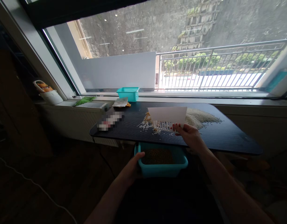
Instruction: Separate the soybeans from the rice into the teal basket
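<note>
My right hand [189, 137] grips the near edge of a white slotted basket [168, 118] tilted on the black table [227, 137]. A few yellow grains [147, 117] and white grains lie at the basket's left side. Behind it on the right spreads a pile of white rice [200, 116]. My left hand [134, 166] holds the left rim of a teal tub [162, 169] just below the table's front edge. The tub has brownish grains in its bottom.
A second teal tub [128, 93] stands on the window sill, beside a silver pouch [120, 102]. A green packet [84, 100] and a white pot [51, 95] sit at the left. A white cable [29, 182] crosses the floor. Outside runs a metal railing [215, 67].
</note>
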Action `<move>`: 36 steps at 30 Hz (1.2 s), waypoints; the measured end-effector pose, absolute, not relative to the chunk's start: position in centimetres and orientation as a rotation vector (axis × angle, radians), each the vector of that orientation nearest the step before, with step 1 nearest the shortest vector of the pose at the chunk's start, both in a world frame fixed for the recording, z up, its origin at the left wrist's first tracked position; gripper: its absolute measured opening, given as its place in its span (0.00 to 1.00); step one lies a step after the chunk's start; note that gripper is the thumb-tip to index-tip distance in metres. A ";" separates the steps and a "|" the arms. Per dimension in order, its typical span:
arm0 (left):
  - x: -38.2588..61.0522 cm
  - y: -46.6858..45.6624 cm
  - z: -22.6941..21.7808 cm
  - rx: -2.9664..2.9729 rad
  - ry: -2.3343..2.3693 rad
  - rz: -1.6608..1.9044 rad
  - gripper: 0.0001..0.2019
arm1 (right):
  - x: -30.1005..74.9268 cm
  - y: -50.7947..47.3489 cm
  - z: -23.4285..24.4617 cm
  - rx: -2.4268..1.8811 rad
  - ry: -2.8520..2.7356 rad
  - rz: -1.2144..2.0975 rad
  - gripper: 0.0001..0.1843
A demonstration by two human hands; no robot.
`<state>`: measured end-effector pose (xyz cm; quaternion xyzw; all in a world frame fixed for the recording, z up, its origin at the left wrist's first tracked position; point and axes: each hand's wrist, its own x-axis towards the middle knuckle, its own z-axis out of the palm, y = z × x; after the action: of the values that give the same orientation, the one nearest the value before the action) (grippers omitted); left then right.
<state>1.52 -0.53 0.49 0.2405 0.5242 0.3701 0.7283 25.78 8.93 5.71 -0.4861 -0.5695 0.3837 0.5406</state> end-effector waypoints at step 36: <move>1.1 -0.8 0.4 0.497 1.138 0.812 0.30 | 25.3 8.5 5.6 -1.147 -1.368 0.875 0.29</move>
<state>1.07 -0.78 0.41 0.2265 0.5182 0.3696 0.7372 25.34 8.51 5.57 -0.4837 -0.5769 0.3691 0.5450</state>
